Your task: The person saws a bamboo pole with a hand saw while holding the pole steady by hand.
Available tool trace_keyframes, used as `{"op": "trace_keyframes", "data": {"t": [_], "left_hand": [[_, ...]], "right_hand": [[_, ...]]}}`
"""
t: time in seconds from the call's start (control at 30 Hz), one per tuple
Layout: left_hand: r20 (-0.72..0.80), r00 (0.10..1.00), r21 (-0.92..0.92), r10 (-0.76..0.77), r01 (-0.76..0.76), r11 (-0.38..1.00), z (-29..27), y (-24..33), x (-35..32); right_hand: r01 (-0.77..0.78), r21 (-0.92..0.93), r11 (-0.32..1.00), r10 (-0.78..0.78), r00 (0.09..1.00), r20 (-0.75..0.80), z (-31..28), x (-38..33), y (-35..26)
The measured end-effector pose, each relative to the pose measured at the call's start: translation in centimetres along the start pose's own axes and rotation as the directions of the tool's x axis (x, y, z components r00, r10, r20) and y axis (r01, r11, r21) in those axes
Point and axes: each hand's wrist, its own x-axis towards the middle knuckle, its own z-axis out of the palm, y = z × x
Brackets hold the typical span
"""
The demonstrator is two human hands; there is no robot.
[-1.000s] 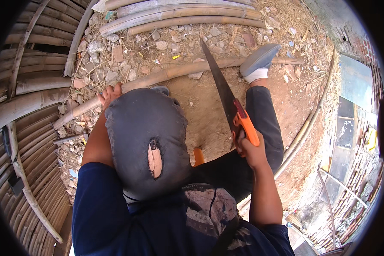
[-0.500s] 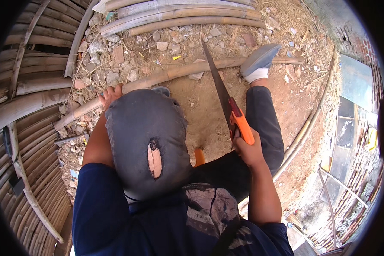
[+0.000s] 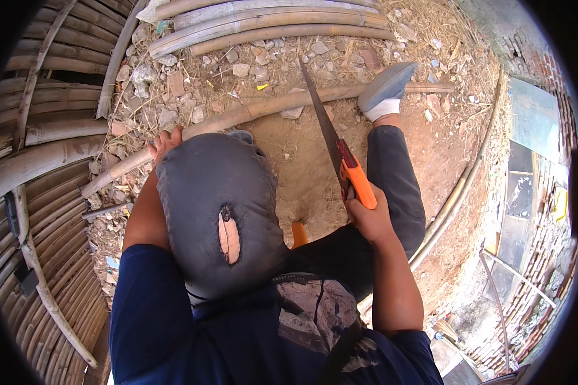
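Note:
A long bamboo pole (image 3: 237, 115) lies slantwise across the ground in front of me. My left hand (image 3: 165, 143) has its fingers wrapped over the pole's left part, beside my bent left knee (image 3: 218, 173). In my right hand (image 3: 370, 213) is a handsaw (image 3: 359, 183), gripped by its orange handle. The saw's dark blade points away from me and crosses the pole in view; whether its teeth touch the bamboo I cannot tell. My right foot, in a grey shoe (image 3: 386, 85), rests on or against the pole to the right of the blade.
Several bamboo poles (image 3: 270, 25) lie at the far side, among broken bricks and stones (image 3: 241, 69). A bamboo slat wall (image 3: 58, 244) stands on the left. Thin poles (image 3: 453, 202) run along the right, near a brick wall (image 3: 526, 308). An orange object (image 3: 298, 235) shows partly beside my left leg.
The whole view has shifted slightly. My right hand and the saw are a touch farther forward. My left hand keeps its hold on the pole.

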Motion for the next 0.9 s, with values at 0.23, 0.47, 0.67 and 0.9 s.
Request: {"op": "trace_keyframes", "data": {"t": [0.23,0.47,0.67,0.9], "left_hand": [[-0.068,0.998,0.012,-0.010,0.011,1.000,0.5,-0.9,-0.6],[-0.024,1.000,-0.014,0.003,-0.004,1.000,-0.4,0.6,-0.7],[-0.038,0.999,0.010,-0.034,0.034,0.999,0.0,-1.1,-0.3],[-0.061,0.998,0.024,0.008,-0.006,1.000,0.1,-0.3,-0.9]], "right_hand": [[-0.112,0.069,0.991,0.115,0.993,-0.035,-4.4,-7.7,-0.2],[-0.042,-0.035,0.999,0.043,0.998,0.044,-0.1,1.0,0.8],[-0.128,0.091,0.988,0.126,0.992,0.025,-2.3,-4.9,-0.7],[-0.070,0.137,0.988,0.063,0.997,0.055,-2.0,-3.0,0.7]]}}
